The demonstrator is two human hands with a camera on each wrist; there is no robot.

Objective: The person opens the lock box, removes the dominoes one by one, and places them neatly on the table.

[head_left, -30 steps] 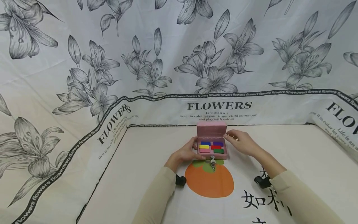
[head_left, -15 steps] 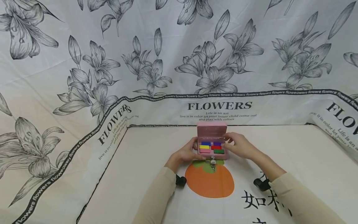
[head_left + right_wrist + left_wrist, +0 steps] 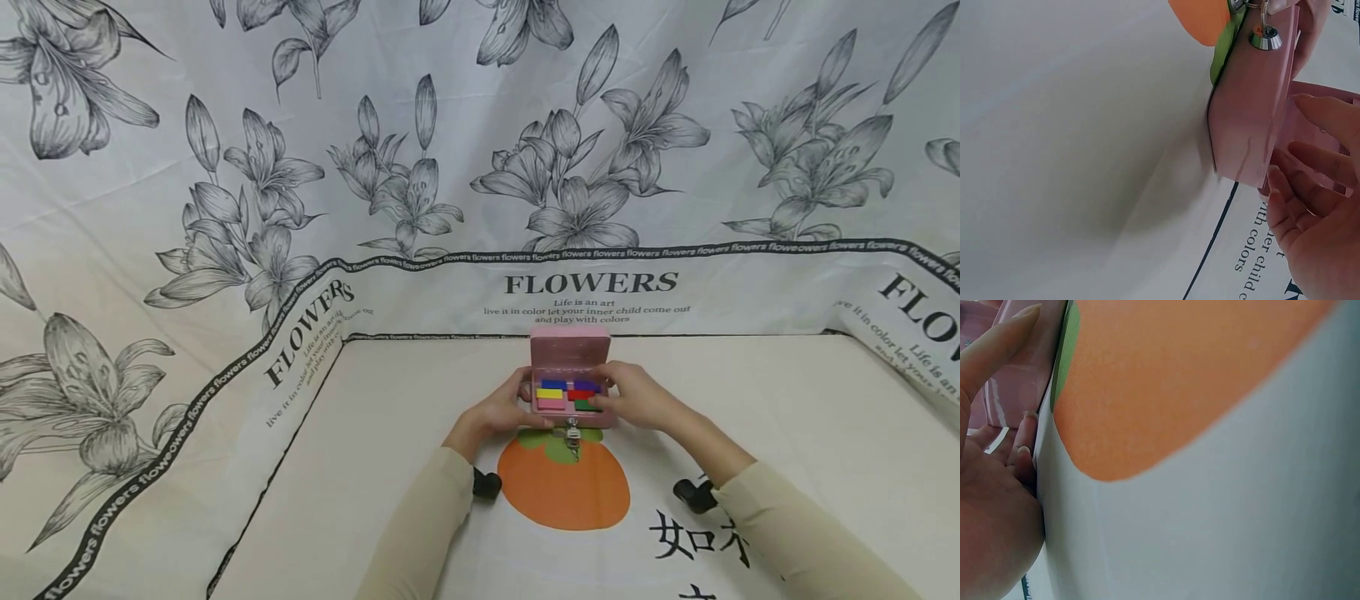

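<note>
A small pink cash box (image 3: 555,422) stands on the table with its lid (image 3: 572,346) raised. Inside lie several coloured blocks: blue (image 3: 553,384), purple (image 3: 583,386), yellow (image 3: 550,393), red (image 3: 579,394), pink (image 3: 551,404) and green (image 3: 582,406). My left hand (image 3: 495,414) grips the box's left side, thumb along the front. At the right side, my right hand (image 3: 637,397) reaches over the wall, its thumb overlapping the green block in the head view. The right wrist view has its fingers (image 3: 1329,159) loosely bent around the box's edge. Nothing shows pinched between them.
A key bunch (image 3: 573,446) hangs from the lock (image 3: 1265,39) on the box's front. The cloth (image 3: 390,433) under it bears a printed orange fruit (image 3: 564,492) and black characters (image 3: 678,533). Behind the box rises a flower-printed curtain (image 3: 420,300).
The right hand has left the lid's right edge and moved down and left, its fingers now over the box's right side. The left hand and the box stay in place.
</note>
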